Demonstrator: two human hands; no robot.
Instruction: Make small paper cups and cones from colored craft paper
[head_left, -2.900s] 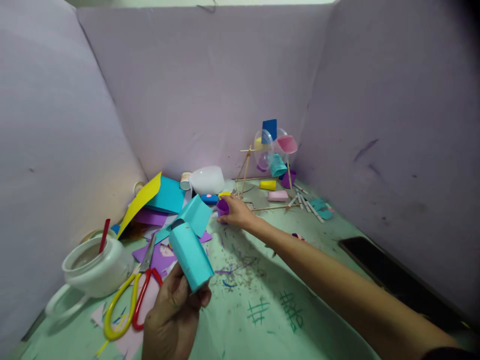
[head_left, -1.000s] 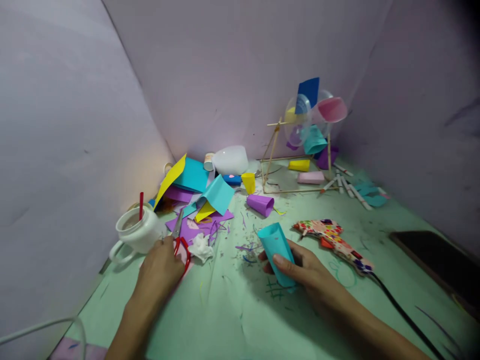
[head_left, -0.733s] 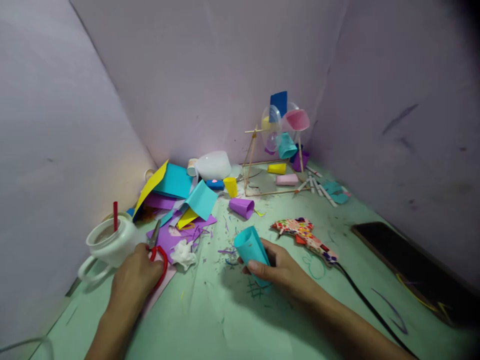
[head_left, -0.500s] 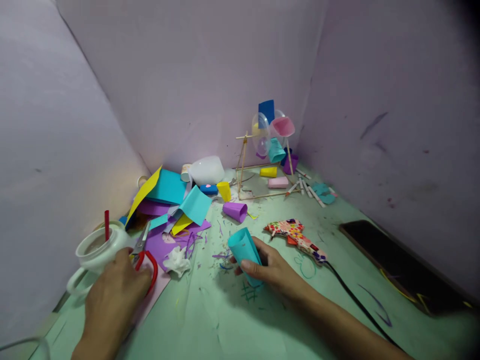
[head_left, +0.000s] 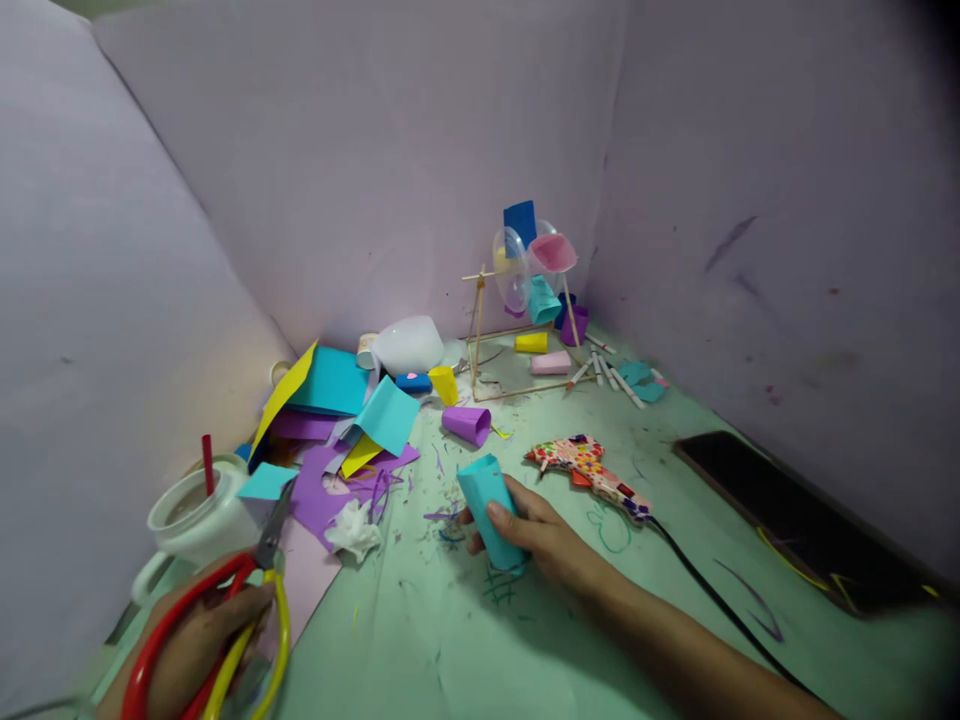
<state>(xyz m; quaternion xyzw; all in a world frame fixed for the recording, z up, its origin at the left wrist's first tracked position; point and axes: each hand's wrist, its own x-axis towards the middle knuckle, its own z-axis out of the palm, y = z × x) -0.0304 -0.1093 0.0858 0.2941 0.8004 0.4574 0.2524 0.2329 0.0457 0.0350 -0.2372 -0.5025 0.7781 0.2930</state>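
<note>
Red- and yellow-handled scissors (head_left: 271,538) are in my left hand (head_left: 191,635), at the lower left. Their blades point away from me, with the tips by a small turquoise paper piece (head_left: 264,482); I cannot tell whether they touch it. My right hand (head_left: 536,530) grips a turquoise paper cup (head_left: 491,515), tilted, fingers wrapped round its side and thumb on the front. Just beyond that cup a purple paper cup (head_left: 466,426) lies on its side. To the right of my right hand rests a flower-patterned glue gun (head_left: 589,470), its black cord running toward me.
A white pot (head_left: 206,525) with a red stick stands at left, beside coloured paper sheets (head_left: 330,380) and crumpled tissue (head_left: 354,530). At the back is a stick frame (head_left: 480,320) carrying a wheel with paper cups. A dark phone-like slab (head_left: 795,515) lies at right.
My left hand has drawn back toward me with the scissors, and their handles have swung into fuller view. The turquoise cup stays in my right hand, almost unmoved.
</note>
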